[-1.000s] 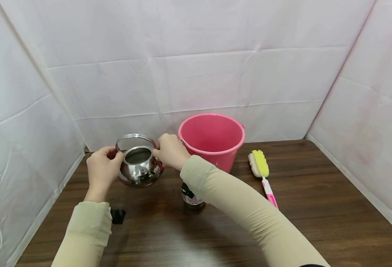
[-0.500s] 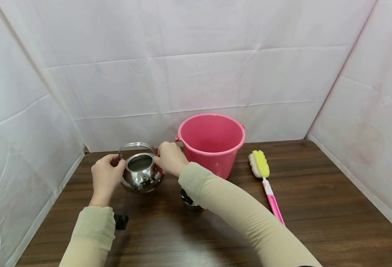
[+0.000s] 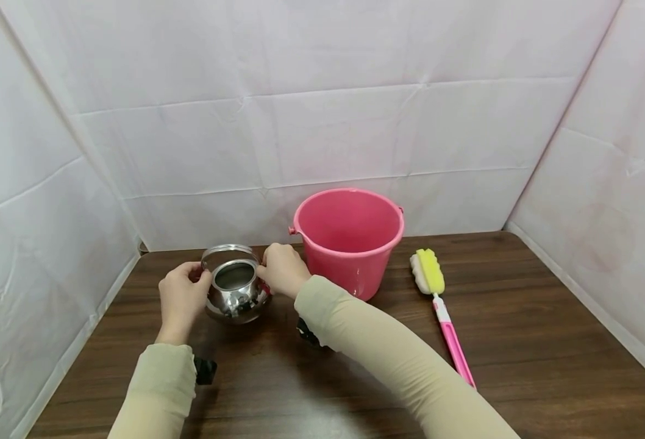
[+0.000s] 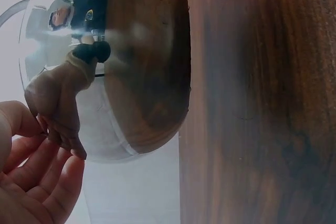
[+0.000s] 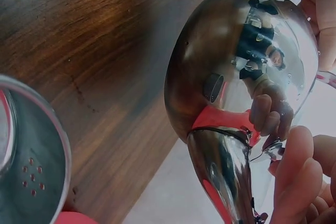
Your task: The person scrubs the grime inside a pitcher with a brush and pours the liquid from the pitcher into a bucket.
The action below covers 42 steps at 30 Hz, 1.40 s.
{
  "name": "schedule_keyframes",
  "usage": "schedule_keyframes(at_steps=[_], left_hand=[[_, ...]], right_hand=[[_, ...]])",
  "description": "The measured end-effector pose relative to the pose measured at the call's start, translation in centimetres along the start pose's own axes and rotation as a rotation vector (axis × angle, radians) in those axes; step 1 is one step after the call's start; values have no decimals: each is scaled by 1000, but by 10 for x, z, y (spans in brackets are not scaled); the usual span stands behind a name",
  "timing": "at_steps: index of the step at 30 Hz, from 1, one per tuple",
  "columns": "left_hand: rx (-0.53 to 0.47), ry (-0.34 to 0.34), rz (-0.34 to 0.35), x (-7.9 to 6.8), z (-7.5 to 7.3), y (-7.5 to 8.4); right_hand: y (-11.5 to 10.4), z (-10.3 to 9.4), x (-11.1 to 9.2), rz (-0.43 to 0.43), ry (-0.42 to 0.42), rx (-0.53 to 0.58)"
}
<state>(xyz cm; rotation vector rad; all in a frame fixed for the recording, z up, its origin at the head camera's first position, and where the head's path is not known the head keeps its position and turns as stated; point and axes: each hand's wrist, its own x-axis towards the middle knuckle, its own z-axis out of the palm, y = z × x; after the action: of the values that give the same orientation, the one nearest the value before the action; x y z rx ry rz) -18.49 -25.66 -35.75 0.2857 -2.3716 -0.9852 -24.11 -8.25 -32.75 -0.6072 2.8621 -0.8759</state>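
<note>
A shiny steel kettle (image 3: 238, 303), lidless with its mouth upward, is low at the table's left rear. My left hand (image 3: 183, 300) pinches it where the raised handle (image 3: 229, 248) meets the body; the left wrist view shows those fingers (image 4: 62, 182) curled at its side. Opposite, my right hand (image 3: 285, 272) grips the other handle joint, above the spout (image 5: 218, 169), which shows in the right wrist view. A perforated metal strainer (image 5: 37, 150) appears there too, hidden behind my right arm in the head view.
Just right of the kettle stands a pink bucket (image 3: 350, 268), near my right hand. Farther right lies a bottle brush (image 3: 443, 314) with a yellow and white sponge head and pink handle. White sheeting (image 3: 322, 134) encloses the wooden table (image 3: 531, 323) behind and at both sides.
Both hands have lowered the kettle toward the table and brought it slightly right and nearer. The strainer has passed out of sight behind my right arm. Bucket and brush stay put.
</note>
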Motion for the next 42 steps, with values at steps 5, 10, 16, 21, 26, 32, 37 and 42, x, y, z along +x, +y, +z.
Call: schedule_keyframes(at_steps=[5,10,16,21,26,32,37,42], left_hand=[[-7,5,3,-3,1,-5],[0,-1,-10,-7,3,-12],[-1,-5,-24,-13,10,-20],[-4,11,-12,-10,11,-20],[4,3,-17,-7,11,-19],[-4,-7,-45,-10,12,-21],[-9,-5,-70,-11,16,-22],[-20,-9,-77,-11,20,-23]], right_hand=[[1,6,0,21,-17,46],[3,15,0,43,-40,73],[8,21,-3,66,-40,100],[8,21,0,63,-21,113],[7,22,2,77,-17,113],[7,25,2,100,-23,131],[9,29,5,95,-21,117],[14,33,8,104,-24,119]])
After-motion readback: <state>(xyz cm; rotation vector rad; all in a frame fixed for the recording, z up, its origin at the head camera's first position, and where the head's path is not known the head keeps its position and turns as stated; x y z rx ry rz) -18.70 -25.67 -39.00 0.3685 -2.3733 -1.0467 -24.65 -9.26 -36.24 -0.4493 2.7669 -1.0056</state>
